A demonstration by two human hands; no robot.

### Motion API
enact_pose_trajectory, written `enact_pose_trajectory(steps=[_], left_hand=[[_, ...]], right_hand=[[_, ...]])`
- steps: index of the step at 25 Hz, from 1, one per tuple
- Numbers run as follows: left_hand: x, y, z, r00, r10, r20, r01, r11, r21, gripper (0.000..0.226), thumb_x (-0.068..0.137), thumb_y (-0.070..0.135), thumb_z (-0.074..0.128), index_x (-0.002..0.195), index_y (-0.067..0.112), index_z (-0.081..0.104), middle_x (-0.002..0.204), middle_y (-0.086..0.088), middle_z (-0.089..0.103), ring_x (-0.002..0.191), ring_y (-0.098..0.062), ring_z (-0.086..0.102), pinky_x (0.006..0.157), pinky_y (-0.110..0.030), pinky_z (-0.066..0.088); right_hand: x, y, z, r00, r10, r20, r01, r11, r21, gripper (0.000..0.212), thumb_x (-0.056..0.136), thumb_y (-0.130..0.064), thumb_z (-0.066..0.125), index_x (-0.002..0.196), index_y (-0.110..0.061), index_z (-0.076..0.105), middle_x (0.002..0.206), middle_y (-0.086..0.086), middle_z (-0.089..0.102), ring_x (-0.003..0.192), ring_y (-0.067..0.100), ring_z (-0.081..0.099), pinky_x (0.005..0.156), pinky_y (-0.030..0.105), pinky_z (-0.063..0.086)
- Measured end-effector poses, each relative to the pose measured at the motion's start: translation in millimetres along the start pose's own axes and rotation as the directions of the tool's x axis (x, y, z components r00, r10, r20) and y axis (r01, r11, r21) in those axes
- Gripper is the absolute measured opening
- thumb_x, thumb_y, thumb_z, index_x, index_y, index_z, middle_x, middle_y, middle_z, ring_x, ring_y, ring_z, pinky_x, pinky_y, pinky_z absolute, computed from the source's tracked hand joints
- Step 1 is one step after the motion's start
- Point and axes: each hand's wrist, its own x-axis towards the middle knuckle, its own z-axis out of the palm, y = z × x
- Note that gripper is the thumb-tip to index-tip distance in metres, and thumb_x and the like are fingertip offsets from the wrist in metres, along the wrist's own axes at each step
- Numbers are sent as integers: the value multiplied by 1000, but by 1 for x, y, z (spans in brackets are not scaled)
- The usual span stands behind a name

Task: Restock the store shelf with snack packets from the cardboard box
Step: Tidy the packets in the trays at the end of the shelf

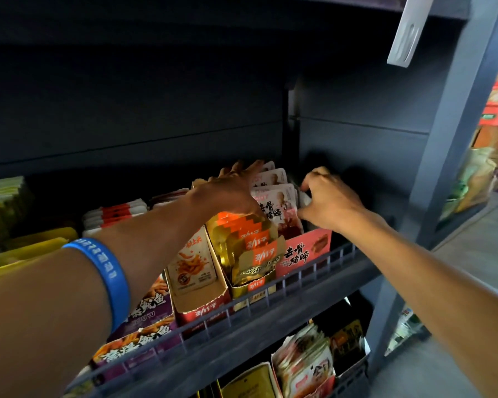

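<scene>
Both arms are stretched forward and slightly upward into the dark grey shelf [270, 308], and the pink display carton [306, 255] at its right end is taken as the reference. The left hand [230, 191] is laid palm down, fingers extended and spread, over the row of pink-and-white snack packets [273, 193] standing inside that carton; the packets are pressed from their left side and nothing is gripped. A blue wristband [105, 277] is worn on the left forearm. The right hand [328, 199] is held at the right edge of the same row, wrist bent, fingers curled downward; a pale packet edge appears to be pinched between thumb and fingers, though the contact is partly hidden. Just left of the pink carton, a gold carton of orange-and-gold packets [250, 248] is seen, and further left a red carton with a cream packet [191, 268]. Purple cartons [144, 314] are set beyond that, behind the shelf's front rail.
</scene>
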Motion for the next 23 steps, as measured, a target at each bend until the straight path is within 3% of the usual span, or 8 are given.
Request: enact_pose_trajectory(steps=[3,8,11,13,14,17,21,23], left_hand=[[-4,5,1,1000,15,-21,-14,998,53,128,72,55,80,155,32,-15,165,0,-17,152,-28,-12,119,-57,2],[-6,5,-2,1000,18,-9,-17,997,73,128,70,65,76,157,30,-12,166,1,-9,153,-30,-3,119,-57,2],[-4,2,-4,1000,-8,9,8,999,50,120,69,83,59,156,36,-8,166,4,-11,153,-29,-4,121,-58,3],[-2,-1,-5,1000,-2,-25,1,1000,-13,100,80,84,42,156,39,-3,166,4,-8,153,-30,-3,121,-58,3],[-1,-2,-5,996,13,-85,-17,999,-36,86,89,77,37,157,38,1,167,2,-3,153,-30,1,121,-56,5],[2,-4,-7,939,89,-333,-81,996,37,51,100,43,47,148,32,37,155,-5,36,140,-30,34,111,-51,29],[2,-11,-9,897,125,-423,-106,992,68,27,94,30,60,121,27,65,122,-1,64,108,-23,60,94,-40,50],[2,-10,-9,919,110,-378,-64,989,131,32,94,26,61,126,27,64,125,-1,65,105,-21,63,91,-34,49]], right_hand=[[-12,-3,0,997,-42,-71,36,996,-84,48,81,-37,77,119,-13,61,133,1,44,119,25,49,87,38,50],[-8,-5,14,948,109,300,-100,994,-44,57,86,-39,64,139,-22,51,139,6,43,108,25,57,75,31,55],[-8,-9,8,896,90,435,-134,988,72,74,90,-24,60,154,-39,26,163,-1,6,143,34,30,60,18,47],[-12,-9,6,899,81,430,-139,985,104,82,88,-23,60,155,-41,17,165,-4,-4,148,34,21,80,30,57],[-13,-9,8,904,89,418,-151,982,117,82,87,-22,61,156,-36,18,165,-2,1,143,34,33,87,37,58],[-13,-10,17,935,134,329,-190,971,146,60,86,-19,66,143,-16,46,143,6,36,95,25,68,70,36,63],[-10,-6,22,934,139,330,-227,943,243,32,82,-18,72,113,-12,64,118,7,60,74,22,73,63,37,63],[-11,-6,21,927,143,346,-237,940,247,42,81,-20,74,120,-13,62,125,7,56,79,23,73,65,38,63]])
